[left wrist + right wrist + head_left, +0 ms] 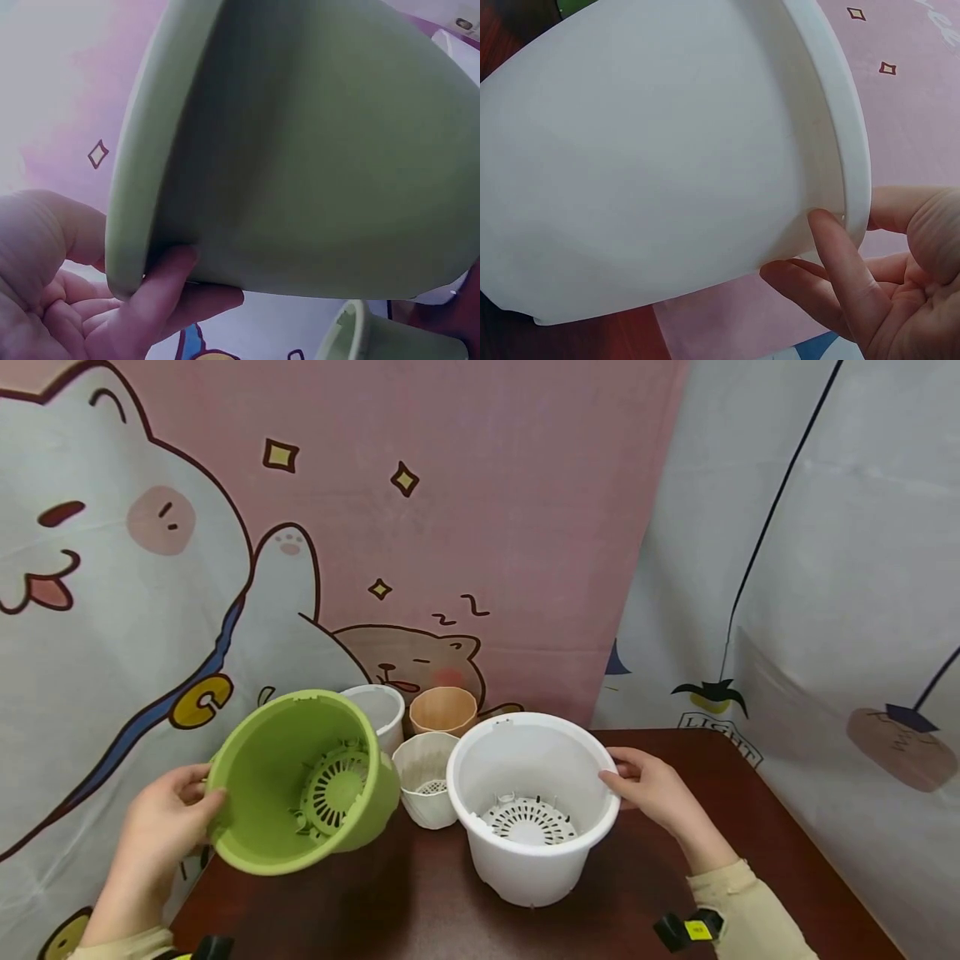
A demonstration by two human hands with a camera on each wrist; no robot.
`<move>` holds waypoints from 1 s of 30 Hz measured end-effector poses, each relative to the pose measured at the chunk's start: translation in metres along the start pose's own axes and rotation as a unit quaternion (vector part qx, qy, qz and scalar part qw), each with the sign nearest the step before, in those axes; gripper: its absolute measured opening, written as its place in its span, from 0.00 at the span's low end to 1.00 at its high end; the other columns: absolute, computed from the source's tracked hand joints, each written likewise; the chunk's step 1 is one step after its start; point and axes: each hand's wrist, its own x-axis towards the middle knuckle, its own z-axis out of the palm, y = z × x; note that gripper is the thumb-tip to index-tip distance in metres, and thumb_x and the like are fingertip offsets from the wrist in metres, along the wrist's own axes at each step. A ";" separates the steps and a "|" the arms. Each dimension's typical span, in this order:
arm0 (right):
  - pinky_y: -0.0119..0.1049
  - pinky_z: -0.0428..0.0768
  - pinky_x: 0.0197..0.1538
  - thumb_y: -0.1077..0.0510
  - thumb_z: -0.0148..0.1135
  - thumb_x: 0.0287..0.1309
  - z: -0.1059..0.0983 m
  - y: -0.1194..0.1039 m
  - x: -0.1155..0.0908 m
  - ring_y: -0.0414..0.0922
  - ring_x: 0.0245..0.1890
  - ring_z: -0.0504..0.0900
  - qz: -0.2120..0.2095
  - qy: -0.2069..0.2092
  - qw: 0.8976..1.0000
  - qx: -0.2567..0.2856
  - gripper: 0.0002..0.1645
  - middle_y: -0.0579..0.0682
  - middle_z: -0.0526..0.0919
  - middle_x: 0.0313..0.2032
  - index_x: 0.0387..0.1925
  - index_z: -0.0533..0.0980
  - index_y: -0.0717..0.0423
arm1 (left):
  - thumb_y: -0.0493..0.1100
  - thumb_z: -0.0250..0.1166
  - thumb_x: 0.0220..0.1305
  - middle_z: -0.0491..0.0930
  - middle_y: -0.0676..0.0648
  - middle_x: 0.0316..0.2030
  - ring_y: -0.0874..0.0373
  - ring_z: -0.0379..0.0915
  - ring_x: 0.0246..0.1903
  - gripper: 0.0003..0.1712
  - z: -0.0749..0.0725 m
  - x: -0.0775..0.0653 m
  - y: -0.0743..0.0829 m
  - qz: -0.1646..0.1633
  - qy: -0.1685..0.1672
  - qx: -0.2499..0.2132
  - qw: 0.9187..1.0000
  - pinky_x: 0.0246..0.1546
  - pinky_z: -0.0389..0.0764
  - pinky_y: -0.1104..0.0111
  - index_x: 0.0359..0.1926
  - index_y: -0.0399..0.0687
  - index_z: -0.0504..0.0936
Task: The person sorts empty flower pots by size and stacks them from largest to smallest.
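Note:
My left hand (167, 812) pinches the rim of a large green plastic flowerpot (258, 777), thumb on the inner side and fingers under the lip outside. This pot is tipped so its mouth faces me, showing the slotted base inside. On the other side, my right hand (654, 789) pinches the rim of a large white flowerpot (536, 877), which leans a little toward me over the table. In the right wrist view, fingertips (826, 225) press the white pot's outer wall just beneath the lip. The left wrist view shows the green pot's smooth outside (322, 150).
Behind the two big pots stand a small cream pot (427, 810), an orange-tan pot (444, 710) and another white pot (378, 706). A smaller green pot (405, 341) shows in the left wrist view. The dark red-brown table (450, 935) meets printed cloth walls.

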 end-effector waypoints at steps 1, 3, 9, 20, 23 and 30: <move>0.41 0.82 0.32 0.45 0.63 0.54 0.000 0.000 0.000 0.46 0.32 0.82 0.000 0.000 1.000 0.000 0.38 0.61 0.78 0.45 0.60 0.66 0.63 | 0.46 0.53 0.65 0.75 0.31 0.47 0.53 0.79 0.27 0.31 -0.001 0.000 0.002 -0.005 0.001 -0.010 1.000 0.24 0.81 0.61 0.63 0.31 0.60; 0.41 0.82 0.32 0.44 0.63 0.53 0.000 -0.001 0.000 0.46 0.32 0.82 -0.001 -0.001 1.000 0.000 0.39 0.61 0.78 0.45 0.60 0.66 0.63 | 0.47 0.54 0.65 0.73 0.31 0.49 0.53 0.80 0.28 0.33 -0.002 0.000 0.006 -0.011 0.003 -0.024 1.000 0.25 0.81 0.60 0.65 0.33 0.59; 0.42 0.82 0.33 0.47 0.63 0.55 0.000 -0.001 0.000 0.46 0.33 0.82 -0.001 -0.001 1.000 0.002 0.36 0.61 0.78 0.45 0.60 0.66 0.63 | 0.48 0.55 0.65 0.75 0.33 0.48 0.55 0.79 0.29 0.33 -0.004 0.001 0.019 0.006 0.015 -0.017 1.000 0.26 0.81 0.61 0.65 0.34 0.61; 0.42 0.82 0.33 0.50 0.62 0.56 0.000 0.000 0.001 0.46 0.32 0.82 0.003 -0.005 1.000 0.007 0.33 0.61 0.78 0.45 0.60 0.66 0.61 | 0.45 0.56 0.64 0.76 0.31 0.44 0.65 0.76 0.24 0.29 -0.003 0.007 0.040 0.104 0.061 0.038 0.992 0.19 0.78 0.67 0.61 0.31 0.65; 0.42 0.82 0.33 0.49 0.62 0.56 0.000 0.001 0.001 0.46 0.32 0.82 0.003 -0.007 1.000 0.008 0.35 0.61 0.77 0.45 0.60 0.65 0.61 | 0.45 0.56 0.64 0.76 0.31 0.44 0.66 0.76 0.24 0.29 -0.002 0.009 0.047 0.120 0.065 0.039 0.990 0.19 0.79 0.68 0.61 0.30 0.65; 0.40 0.82 0.32 0.45 0.63 0.54 -0.001 0.001 0.000 0.46 0.32 0.82 -0.001 -0.007 1.000 0.012 0.38 0.61 0.78 0.45 0.60 0.66 0.62 | 0.44 0.58 0.63 0.80 0.45 0.36 0.62 0.77 0.22 0.25 0.006 0.012 0.064 0.130 0.071 0.009 0.989 0.18 0.77 0.68 0.58 0.36 0.70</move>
